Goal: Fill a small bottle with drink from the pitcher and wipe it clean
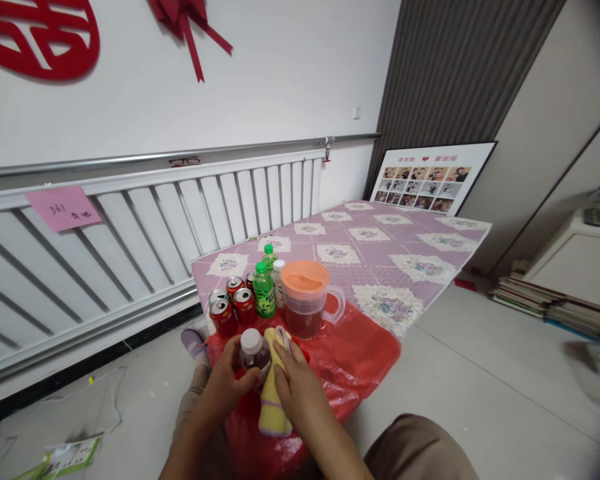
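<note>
A clear bottle (257, 361) with a white cap and dark contents stands at the near end of the table, tilted slightly if at all. My left hand (233, 373) is wrapped round its left side. In my right hand (300, 380) is a folded yellow cloth (275, 407) with a pale purple edge, pressed against the bottle's right side. Just behind stands a clear plastic pitcher (305, 313) with an orange lid, partly filled with brownish liquid. Left of the pitcher are a green bottle (265, 293) and several red cans (244, 305) with their tops facing up.
Red plastic sheeting (350, 347) covers the near end of the table, over a purple flowered tablecloth (370, 233). A white radiator (155, 220) runs along the wall at left. A photo board (430, 177) leans beyond the table; stacked books (545, 300) lie at right.
</note>
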The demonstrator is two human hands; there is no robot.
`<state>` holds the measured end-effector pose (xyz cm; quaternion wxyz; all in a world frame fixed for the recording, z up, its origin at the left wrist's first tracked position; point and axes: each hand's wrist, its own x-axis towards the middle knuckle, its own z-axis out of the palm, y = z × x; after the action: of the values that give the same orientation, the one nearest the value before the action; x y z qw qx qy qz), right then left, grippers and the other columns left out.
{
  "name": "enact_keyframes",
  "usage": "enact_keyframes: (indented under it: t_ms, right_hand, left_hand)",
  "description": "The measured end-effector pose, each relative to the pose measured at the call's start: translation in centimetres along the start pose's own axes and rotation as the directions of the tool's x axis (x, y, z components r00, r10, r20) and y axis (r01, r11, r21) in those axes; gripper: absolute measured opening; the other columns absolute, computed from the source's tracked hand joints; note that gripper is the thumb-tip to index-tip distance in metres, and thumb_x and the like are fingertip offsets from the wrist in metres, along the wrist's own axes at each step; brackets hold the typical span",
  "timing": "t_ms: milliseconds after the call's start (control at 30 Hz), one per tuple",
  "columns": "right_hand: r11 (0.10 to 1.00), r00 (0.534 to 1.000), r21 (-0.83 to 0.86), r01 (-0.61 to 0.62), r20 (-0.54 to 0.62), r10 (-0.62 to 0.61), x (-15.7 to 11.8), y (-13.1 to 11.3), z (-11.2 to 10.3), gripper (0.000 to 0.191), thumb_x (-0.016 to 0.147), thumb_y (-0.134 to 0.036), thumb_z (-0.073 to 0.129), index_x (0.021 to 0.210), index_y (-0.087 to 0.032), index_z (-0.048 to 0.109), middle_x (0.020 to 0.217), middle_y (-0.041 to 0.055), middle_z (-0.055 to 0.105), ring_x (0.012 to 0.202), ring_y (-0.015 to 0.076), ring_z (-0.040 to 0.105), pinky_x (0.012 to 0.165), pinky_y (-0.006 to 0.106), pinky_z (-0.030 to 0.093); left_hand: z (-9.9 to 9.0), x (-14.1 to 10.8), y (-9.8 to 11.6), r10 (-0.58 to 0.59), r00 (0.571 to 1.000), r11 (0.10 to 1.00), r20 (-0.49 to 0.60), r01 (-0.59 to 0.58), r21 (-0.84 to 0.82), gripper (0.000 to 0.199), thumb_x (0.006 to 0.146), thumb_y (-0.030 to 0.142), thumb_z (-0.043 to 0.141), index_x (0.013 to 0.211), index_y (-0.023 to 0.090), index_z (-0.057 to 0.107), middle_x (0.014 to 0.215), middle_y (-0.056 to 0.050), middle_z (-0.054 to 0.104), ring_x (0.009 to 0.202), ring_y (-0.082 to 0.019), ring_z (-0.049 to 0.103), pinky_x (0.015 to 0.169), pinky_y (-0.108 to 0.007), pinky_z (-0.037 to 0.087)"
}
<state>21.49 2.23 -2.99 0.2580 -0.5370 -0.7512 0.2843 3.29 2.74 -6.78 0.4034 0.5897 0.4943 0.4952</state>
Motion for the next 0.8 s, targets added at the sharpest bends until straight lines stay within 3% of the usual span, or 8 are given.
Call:
enact_keyframes:
  t_ms: [200, 400, 567, 800]
  right_hand:
    - [0.991, 0.99, 0.011, 0.135, 0.025, -0.135, 1.7, -1.6, -2.2, 0.053, 0.089, -0.016, 0.043, 0.141, -0.021, 0.053, 0.158, 0.0073, 0.037, 0.136, 0.0229, 0.048, 0.11, 0.037, 0.042]
    - [0.976, 0.967, 0.046, 0.212, 0.133, -0.217, 4.8, 0.9, -2.1, 0.052, 0.086, -0.012, 0.046, 0.135, -0.022, 0.059, 0.14, 0.0085, 0.059, 0.127, 0.021, 0.056, 0.109, 0.033, 0.041]
    - [0.991, 0.978, 0.036, 0.133, 0.158, -0.137, 4.2, 2.7, -0.2, 0.052, 0.082, -0.007, 0.048, 0.13, -0.021, 0.064, 0.123, 0.0104, 0.069, 0.114, 0.0233, 0.065, 0.1, 0.034, 0.048]
    - [0.999, 0.999, 0.044, 0.004, 0.044, -0.006, 1.4, 2.0, 1.5, 0.052, 0.089, -0.01, 0.042, 0.14, -0.01, 0.054, 0.147, 0.0204, 0.049, 0.135, 0.0274, 0.051, 0.112, 0.04, 0.04]
  left_hand:
    - [-0.1, 0.1, 0.1, -0.027, 1.0, 0.999, 0.014, 0.028, -0.027, 0.056, 0.075, 0.015, 0.065, 0.127, 0.019, 0.045, 0.121, -0.01, 0.064, 0.11, -0.026, 0.064, 0.098, -0.043, 0.051]
    - [0.0, -0.1, 0.6, -0.008, 1.0, 1.0, 0.007, 0.008, -0.028, 0.055, 0.076, 0.014, 0.064, 0.128, 0.018, 0.045, 0.128, -0.012, 0.061, 0.115, -0.027, 0.062, 0.103, -0.044, 0.048]
    - [0.1, -0.1, 0.2, -0.014, 1.0, 1.0, -0.008, 0.014, -0.008, 0.056, 0.075, 0.013, 0.064, 0.128, 0.017, 0.045, 0.128, -0.012, 0.062, 0.117, -0.028, 0.061, 0.104, -0.044, 0.047]
    - [0.0, 0.0, -0.4, -0.016, 1.0, 1.0, 0.002, 0.016, -0.017, 0.057, 0.075, 0.016, 0.065, 0.128, 0.018, 0.045, 0.129, -0.013, 0.061, 0.117, -0.027, 0.062, 0.104, -0.044, 0.047]
